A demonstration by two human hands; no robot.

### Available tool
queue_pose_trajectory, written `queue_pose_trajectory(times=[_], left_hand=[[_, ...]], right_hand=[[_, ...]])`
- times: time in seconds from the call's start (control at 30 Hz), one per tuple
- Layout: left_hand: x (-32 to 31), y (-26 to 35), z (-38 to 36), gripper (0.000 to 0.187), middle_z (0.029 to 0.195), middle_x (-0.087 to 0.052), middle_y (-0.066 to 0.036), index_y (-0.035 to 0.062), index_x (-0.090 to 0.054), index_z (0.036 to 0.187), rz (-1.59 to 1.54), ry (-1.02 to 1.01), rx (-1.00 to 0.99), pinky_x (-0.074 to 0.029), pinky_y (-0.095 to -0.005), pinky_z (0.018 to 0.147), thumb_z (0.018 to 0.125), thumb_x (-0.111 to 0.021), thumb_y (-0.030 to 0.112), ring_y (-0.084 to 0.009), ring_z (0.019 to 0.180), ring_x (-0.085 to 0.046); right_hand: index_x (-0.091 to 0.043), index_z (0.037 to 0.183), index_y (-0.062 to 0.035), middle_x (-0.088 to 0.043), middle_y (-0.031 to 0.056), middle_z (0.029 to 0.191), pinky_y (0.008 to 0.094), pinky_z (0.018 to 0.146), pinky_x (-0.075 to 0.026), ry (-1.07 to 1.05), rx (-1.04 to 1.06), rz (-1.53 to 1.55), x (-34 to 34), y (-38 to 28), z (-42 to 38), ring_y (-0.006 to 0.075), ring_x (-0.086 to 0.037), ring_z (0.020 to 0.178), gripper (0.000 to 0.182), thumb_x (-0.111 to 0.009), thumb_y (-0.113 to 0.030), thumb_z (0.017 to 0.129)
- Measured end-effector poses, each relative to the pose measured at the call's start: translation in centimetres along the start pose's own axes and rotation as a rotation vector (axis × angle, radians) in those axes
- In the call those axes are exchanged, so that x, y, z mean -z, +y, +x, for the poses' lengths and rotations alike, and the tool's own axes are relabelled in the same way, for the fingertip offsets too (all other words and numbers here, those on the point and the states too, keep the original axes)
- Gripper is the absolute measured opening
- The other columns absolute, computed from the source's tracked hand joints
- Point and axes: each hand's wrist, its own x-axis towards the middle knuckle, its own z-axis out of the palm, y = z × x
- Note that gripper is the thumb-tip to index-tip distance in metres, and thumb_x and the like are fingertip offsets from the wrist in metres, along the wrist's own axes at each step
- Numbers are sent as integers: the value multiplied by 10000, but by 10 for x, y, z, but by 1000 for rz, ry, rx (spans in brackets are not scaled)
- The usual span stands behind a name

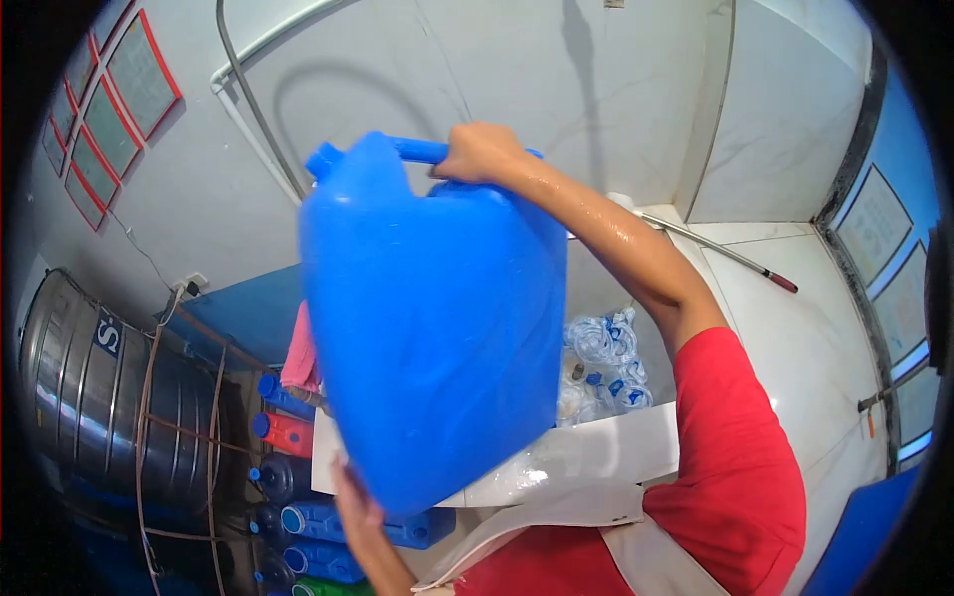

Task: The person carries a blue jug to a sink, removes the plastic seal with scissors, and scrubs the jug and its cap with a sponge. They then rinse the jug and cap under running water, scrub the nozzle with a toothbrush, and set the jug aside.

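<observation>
the blue jug (427,328) is raised, tilted, over the near white ledge (636,442), left of the plastic bundles (606,338). the right hand (482,152) is clamped round its top handle; a firm hold matters, as the forearm (611,233) looks wet. the left hand (356,502) should steady the low near corner; its grip i cannot tell.

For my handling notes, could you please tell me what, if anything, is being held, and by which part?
A blue jug: the right hand grips the handle at its top, and the left hand is at its lower edge, its grip partly hidden.
</observation>
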Motion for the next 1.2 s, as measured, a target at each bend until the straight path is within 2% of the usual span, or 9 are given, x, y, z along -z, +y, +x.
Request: queue_pose_trajectory(times=[0.17,0.23,0.33,0.37,0.5,0.57,0.63,0.97,1.2], left_hand=[[-25,36,19,552,1213,-515,-96,64,-443,1264,-24,17,-113,-429,-383,917,889,-467,469,-230,1107,-499],[-25,8,35,588,1293,-475,-92,56,-428,1285,19,84,-139,-378,-406,964,875,-493,473,-255,1122,-484],[-24,1,35,537,1131,-562,-73,43,-480,1213,-72,10,57,-457,-331,867,890,-469,471,-205,1040,-534],[-34,15,31,550,1132,-562,-78,34,-483,1210,-26,20,-39,-453,-329,869,890,-458,480,-207,1039,-535],[-89,73,15,591,1198,-534,-112,12,-436,1275,179,-95,-364,-426,-346,897,912,-391,476,-201,1065,-531],[-115,77,22,659,1231,-515,-139,11,-342,1344,299,-22,-529,-413,-350,906,894,-413,487,-213,1076,-523],[-158,71,22,688,1240,-504,-162,12,-303,1363,404,-122,-594,-401,-346,916,881,-436,485,-224,1089,-517],[-350,31,17,765,1330,-397,-260,36,-212,1413,812,-832,-960,-283,-392,1024,839,-526,433,-314,1240,-398],[-386,48,-10,715,1316,-412,-269,71,-227,1418,871,-827,-1063,-270,-386,1030,857,-518,406,-306,1239,-398]], right_hand=[[-699,853,-55,-662,189,879,427,746,-502,122,-93,196,35,-15,15,349,-638,836,417,-660,-422,659],[-696,874,-57,-663,184,896,426,748,-501,79,-101,168,11,4,34,346,-637,847,431,-660,-428,659],[-677,942,-48,-657,188,940,427,744,-493,-48,-137,129,-34,47,33,324,-636,864,468,-651,-426,669],[-673,938,-34,-654,196,942,434,733,-487,-76,-168,164,-44,64,20,326,-635,849,469,-648,-423,676],[-520,1181,31,-610,182,1097,378,811,-485,78,116,742,-97,156,-47,258,-595,982,476,-584,-273,819],[-484,1212,37,-606,173,1087,357,817,-494,100,-270,1018,-118,184,-105,247,-585,999,396,-517,-162,872],[-569,1109,17,-642,130,1021,358,798,-487,263,-538,1682,-138,185,-162,201,-593,943,343,-504,-221,870],[-568,1109,16,-642,146,1013,367,785,-492,479,-688,1560,-149,175,-244,213,-603,937,356,-515,-228,856],[-568,1109,16,-643,158,1007,373,774,-496,492,-736,1467,-153,177,-211,223,-612,932,366,-524,-234,845]])
